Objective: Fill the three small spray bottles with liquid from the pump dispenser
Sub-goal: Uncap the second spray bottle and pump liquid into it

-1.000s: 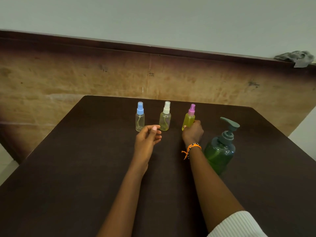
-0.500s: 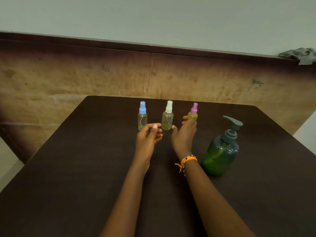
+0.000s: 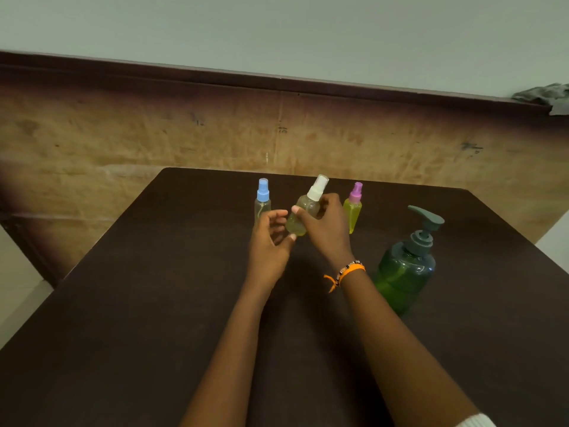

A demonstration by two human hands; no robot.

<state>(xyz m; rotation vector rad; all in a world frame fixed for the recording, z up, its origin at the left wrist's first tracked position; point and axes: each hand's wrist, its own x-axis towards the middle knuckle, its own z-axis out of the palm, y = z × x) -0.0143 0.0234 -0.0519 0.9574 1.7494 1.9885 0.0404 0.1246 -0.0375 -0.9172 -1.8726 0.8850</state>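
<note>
A pale wall with a worn brown panel runs behind the dark table (image 3: 129, 303), and a grey rag (image 3: 545, 95) lies on the panel's ledge at the far right. This head view is the only one I have.

The three small bottles sit near the table's far edge. My right hand (image 3: 326, 231) has the white-cap bottle (image 3: 303, 212) wrapped in its fingers and lifted, tilted so the cap leans right. I hold it by the body to leave the cap free for unscrewing. It shows a little yellowish liquid, not much.

My left hand (image 3: 269, 241) is just beside it, fingers loosely spread and holding nothing, the thumb tip close under the bottle's base. I judge it is coming in to take the body so the right can twist the cap off.

The blue-cap bottle (image 3: 262, 203) stands upright partly behind my left fingers and looks nearly clear. The pink-cap bottle (image 3: 353, 211) stands upright to the right of my right hand, and its bright yellow-green fill looks high, so I take it as done.

The pump (image 3: 409, 266) stands upright toward the table's right edge, near my right wrist, its spout pointing left toward the bottles. That keeps it within reach for the fill. An orange band (image 3: 349, 271) sits on that wrist.
</note>
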